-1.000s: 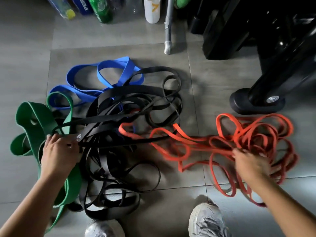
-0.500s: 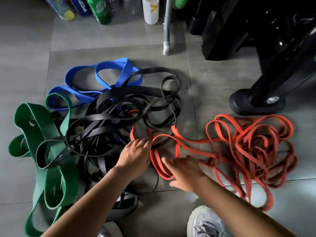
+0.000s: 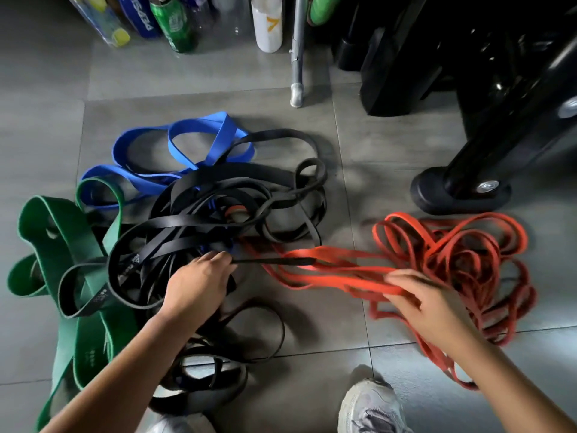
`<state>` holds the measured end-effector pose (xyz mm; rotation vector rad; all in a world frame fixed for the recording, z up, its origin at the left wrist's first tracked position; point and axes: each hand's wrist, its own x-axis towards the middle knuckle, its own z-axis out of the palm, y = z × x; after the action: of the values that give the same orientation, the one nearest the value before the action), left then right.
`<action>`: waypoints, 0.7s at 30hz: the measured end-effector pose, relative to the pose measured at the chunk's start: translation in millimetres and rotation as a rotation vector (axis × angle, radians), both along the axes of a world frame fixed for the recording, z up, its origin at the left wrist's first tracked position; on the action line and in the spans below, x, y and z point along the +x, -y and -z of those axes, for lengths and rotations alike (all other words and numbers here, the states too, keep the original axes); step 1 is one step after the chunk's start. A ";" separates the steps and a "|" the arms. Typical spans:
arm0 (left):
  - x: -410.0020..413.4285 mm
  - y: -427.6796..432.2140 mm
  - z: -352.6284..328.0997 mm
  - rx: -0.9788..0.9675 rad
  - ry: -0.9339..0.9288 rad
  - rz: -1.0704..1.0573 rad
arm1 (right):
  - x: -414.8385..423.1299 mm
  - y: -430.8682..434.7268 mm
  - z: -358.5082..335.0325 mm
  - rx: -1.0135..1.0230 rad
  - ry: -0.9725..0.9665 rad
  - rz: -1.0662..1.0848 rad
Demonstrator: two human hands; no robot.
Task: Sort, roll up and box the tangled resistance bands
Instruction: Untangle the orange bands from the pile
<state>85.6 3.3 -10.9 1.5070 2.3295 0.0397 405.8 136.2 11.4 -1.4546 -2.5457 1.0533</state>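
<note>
Grey tile floor [image 3: 384,145] fills the view. Big black machine [image 3: 499,89] at 1–2 o'clock, its rounded foot [image 3: 459,195] planted on the tiles just above the orange pile. Black bands [image 3: 218,214] make up the biggest tangle, ctr to 7 o'clock, w/ loops trailing down toward the shoes. Orange bands [image 3: 452,245] are heaped at 3–4 o'clock, mostly apart from the black pile, but several strands stretch left toward ctr and one bit of orange shows inside the black knot. Wide green band [image 3: 62,245] at 8–9 o'clock, a black loop draped over it. Blue band [image 3: 193,132] at 10–11 o'clock, partly under the black ones. L hand [image 3: 199,285] at ctr, just below the knot: fingers curled together, pinching a thin black strand that runs taut to the right, where its end loop hooks thru the orange strands. R hand [image 3: 427,307] at 4 o'clock, blurred: fingers close together and bent over a bundle of orange strands, holding them off the floor; thumb can't be made out. Row of bottles [image 3: 175,26] at 11–12 o'clock, a white bottle [image 3: 267,23] at 12, a metal leg [image 3: 296,57] just right of it. Two pale shoes [image 3: 371,407] at 6 o'clock.
</note>
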 end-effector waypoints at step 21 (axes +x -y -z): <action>-31.1 34.3 -88.8 0.329 0.223 -0.017 | -67.6 -28.2 29.9 0.084 0.269 0.097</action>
<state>54.5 -31.0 77.9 1.5372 2.2326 0.5903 338.2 164.4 -18.4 -1.7837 -2.6199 0.7748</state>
